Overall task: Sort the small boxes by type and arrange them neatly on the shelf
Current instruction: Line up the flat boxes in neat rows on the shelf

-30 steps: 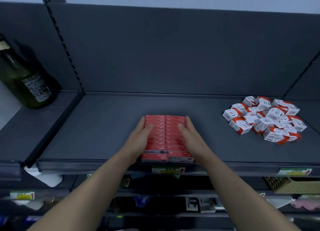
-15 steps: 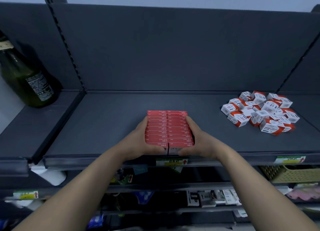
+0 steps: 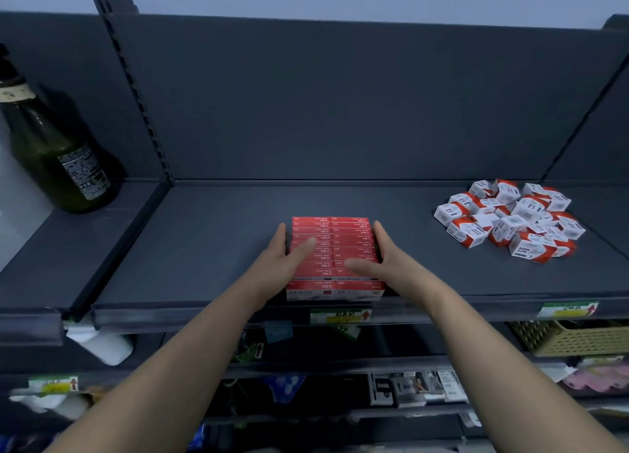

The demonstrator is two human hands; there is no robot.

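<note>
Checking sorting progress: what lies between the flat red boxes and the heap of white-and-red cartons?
Head view: right hand beside the flat red boxes, then bare dark grey shelf to the white-and-red cartons.

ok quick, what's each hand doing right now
Left hand: open, fingers straight along the left side of the red boxes.
Right hand: open, fingers straight along their right side.

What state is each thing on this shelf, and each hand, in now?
red boxes: two neat columns near the front edge.
white-and-red boxes: loose jumbled pile, unsorted.
left hand: open, against the block's left side.
right hand: open, against its right side.
green bottle: standing.
</note>
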